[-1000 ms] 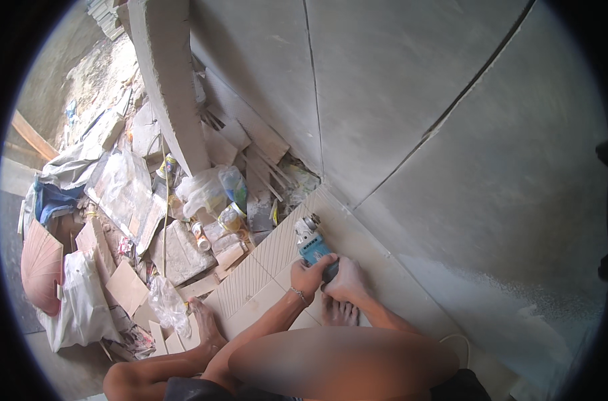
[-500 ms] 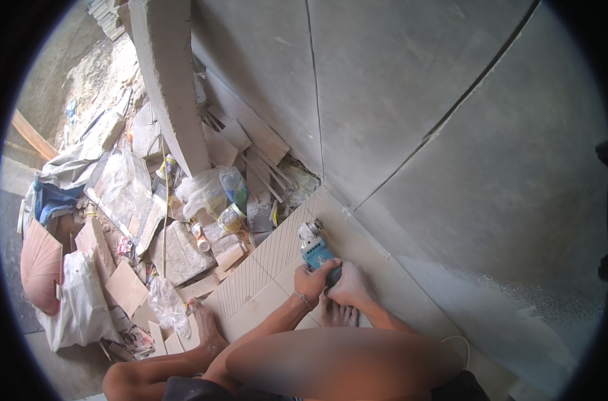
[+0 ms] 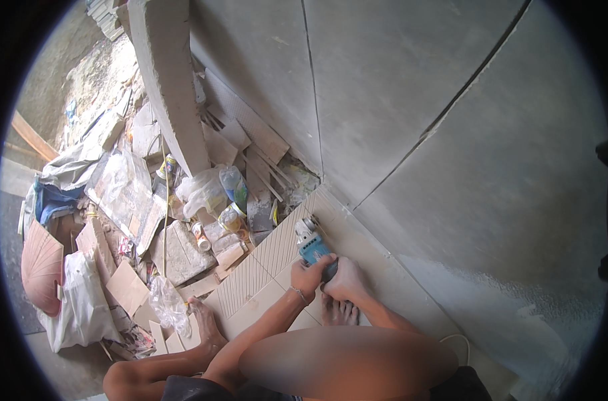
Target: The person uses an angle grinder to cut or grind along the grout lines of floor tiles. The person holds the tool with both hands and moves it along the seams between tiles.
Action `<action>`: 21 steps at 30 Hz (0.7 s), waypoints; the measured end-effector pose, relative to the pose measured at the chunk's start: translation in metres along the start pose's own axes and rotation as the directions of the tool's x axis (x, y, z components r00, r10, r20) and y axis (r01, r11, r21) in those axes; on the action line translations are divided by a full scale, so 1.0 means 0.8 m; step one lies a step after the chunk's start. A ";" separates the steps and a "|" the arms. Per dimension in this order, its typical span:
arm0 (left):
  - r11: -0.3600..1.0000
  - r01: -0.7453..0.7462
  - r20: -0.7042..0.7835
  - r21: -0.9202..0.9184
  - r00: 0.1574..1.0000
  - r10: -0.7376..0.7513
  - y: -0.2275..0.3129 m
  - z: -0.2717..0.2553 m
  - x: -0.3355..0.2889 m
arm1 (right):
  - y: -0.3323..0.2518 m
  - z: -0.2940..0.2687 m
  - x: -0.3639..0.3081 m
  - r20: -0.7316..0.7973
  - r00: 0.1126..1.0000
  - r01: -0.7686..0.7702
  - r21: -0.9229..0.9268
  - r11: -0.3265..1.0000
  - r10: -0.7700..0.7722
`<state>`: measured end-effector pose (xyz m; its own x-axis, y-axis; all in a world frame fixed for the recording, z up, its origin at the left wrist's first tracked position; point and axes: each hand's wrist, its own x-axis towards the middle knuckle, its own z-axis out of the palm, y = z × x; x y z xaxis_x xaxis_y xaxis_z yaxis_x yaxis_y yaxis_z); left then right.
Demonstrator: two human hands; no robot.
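Both hands are wrapped round a blue angle grinder (image 3: 313,249) with a silver-coloured head. My left hand (image 3: 307,274), with a bracelet at the wrist, grips the body from the left side. Behind it, my right hand (image 3: 347,279) is closed on the rear end. The grinder's head points away from me, low over a beige tile (image 3: 288,238) scored with rows of slanting grooves. A second grooved tile (image 3: 242,286) adjoins it at the near left. The disc is too small to make out clearly.
Bare feet stand on the tiles beside the work. Left lies rubble with broken tiles (image 3: 127,286), plastic bags (image 3: 207,197), cups (image 3: 232,217) and a white sack (image 3: 82,304). A concrete post (image 3: 167,87) rises there. A grey wall (image 3: 451,180) borders the tiles on the right.
The grinder and both hands have shifted slightly left and nearer to me. My grip on it looks the same.
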<state>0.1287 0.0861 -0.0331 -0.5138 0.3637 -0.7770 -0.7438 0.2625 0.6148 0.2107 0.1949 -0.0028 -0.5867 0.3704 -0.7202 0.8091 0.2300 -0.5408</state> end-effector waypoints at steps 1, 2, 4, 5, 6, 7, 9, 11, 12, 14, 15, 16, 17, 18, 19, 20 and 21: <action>1.000 -0.013 0.002 -0.016 1.000 0.013 0.002 -0.001 0.000 | -0.002 0.001 0.002 -0.011 1.000 0.011 0.009 1.000 -0.010; 1.000 -0.010 0.009 -0.009 1.000 0.010 0.004 -0.002 0.001 | -0.003 0.002 0.003 -0.022 1.000 0.021 0.017 1.000 -0.021; 1.000 -0.018 0.025 -0.020 1.000 0.018 0.007 -0.002 0.003 | -0.004 0.003 0.006 -0.030 0.999 0.027 0.015 1.000 -0.027; 1.000 -0.014 0.022 -0.022 1.000 0.015 0.008 -0.002 0.003 | -0.005 0.003 0.008 -0.026 0.999 0.024 0.004 1.000 -0.024; 1.000 -0.011 0.019 -0.024 1.000 0.011 0.008 -0.002 0.003 | -0.004 0.003 0.009 -0.023 1.000 0.016 -0.006 1.000 -0.016; 0.999 -0.002 0.009 -0.034 1.000 0.002 0.008 -0.002 0.003 | -0.004 0.003 0.009 -0.027 0.999 0.019 -0.006 1.000 -0.019; 0.999 -0.002 0.018 -0.038 1.000 0.002 0.007 -0.001 0.000 | -0.001 0.005 0.008 -0.035 0.999 0.020 -0.002 1.000 -0.020; 0.999 0.007 0.009 -0.033 1.000 -0.007 0.005 0.001 -0.002 | 0.003 0.006 0.007 -0.024 0.999 0.024 0.006 1.000 -0.024; 1.000 0.013 0.000 -0.022 1.000 -0.013 0.004 0.002 -0.004 | 0.005 0.006 0.006 -0.019 1.000 0.021 0.011 1.000 -0.021; 1.000 0.023 -0.005 -0.016 1.000 -0.023 0.000 0.004 -0.006 | 0.011 0.006 0.003 -0.011 0.999 0.036 0.012 0.999 -0.036; 0.999 0.027 -0.001 -0.021 1.000 -0.027 -0.002 0.004 -0.007 | 0.013 0.005 0.001 -0.003 0.999 0.034 0.008 0.999 -0.034; 0.999 0.031 0.003 -0.025 1.000 -0.031 -0.005 0.005 -0.008 | 0.015 0.005 0.000 -0.018 0.999 0.042 0.016 0.999 -0.042; 0.999 0.030 0.008 -0.029 1.000 -0.030 -0.008 0.005 -0.008 | 0.018 0.006 -0.004 -0.030 0.999 0.044 0.019 0.999 -0.044; 0.999 0.028 0.012 -0.034 1.000 -0.028 -0.010 0.005 -0.008 | 0.019 0.006 -0.006 -0.041 0.998 0.047 0.022 0.999 -0.046; 0.999 0.026 0.015 -0.039 1.000 -0.025 -0.012 0.005 -0.008 | 0.019 0.006 -0.006 -0.041 0.998 0.038 0.023 0.999 -0.037; 0.999 0.029 0.010 -0.031 1.000 -0.029 -0.013 0.005 -0.007 | 0.019 0.007 -0.006 -0.040 0.999 0.030 0.024 0.999 -0.029; 0.999 0.033 0.004 -0.022 0.999 -0.033 -0.013 0.005 -0.006 | 0.018 0.007 -0.006 -0.039 0.999 0.017 0.027 0.999 -0.016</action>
<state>0.1406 0.0851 -0.0357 -0.4874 0.3590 -0.7960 -0.7694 0.2545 0.5859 0.2250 0.1918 -0.0098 -0.5977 0.4019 -0.6938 0.7978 0.2121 -0.5644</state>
